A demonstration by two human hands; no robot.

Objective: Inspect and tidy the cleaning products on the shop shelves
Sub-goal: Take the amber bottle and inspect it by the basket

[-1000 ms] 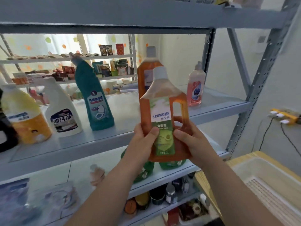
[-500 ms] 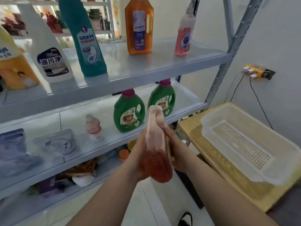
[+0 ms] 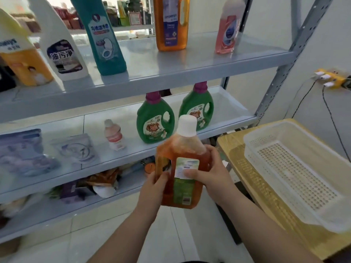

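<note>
I hold an orange disinfectant bottle with a white cap upright in front of the shelves, its back label towards me. My left hand grips its left side by the handle. My right hand grips the right side, thumb on the label. On the upper shelf stand a yellow bottle, a white spray bottle, a teal toilet cleaner, another orange bottle and a pink bottle. Two green detergent jugs stand on the middle shelf.
A small pink-labelled bottle and soft pouches lie on the middle shelf. Mixed goods fill the lower shelf. To the right, a white perforated basket sits on a wooden table. A yellow power strip hangs on the wall.
The bottle came down from shelf height to below the middle shelf and turned from front label through edge-on to back label. My view tilted downward.
</note>
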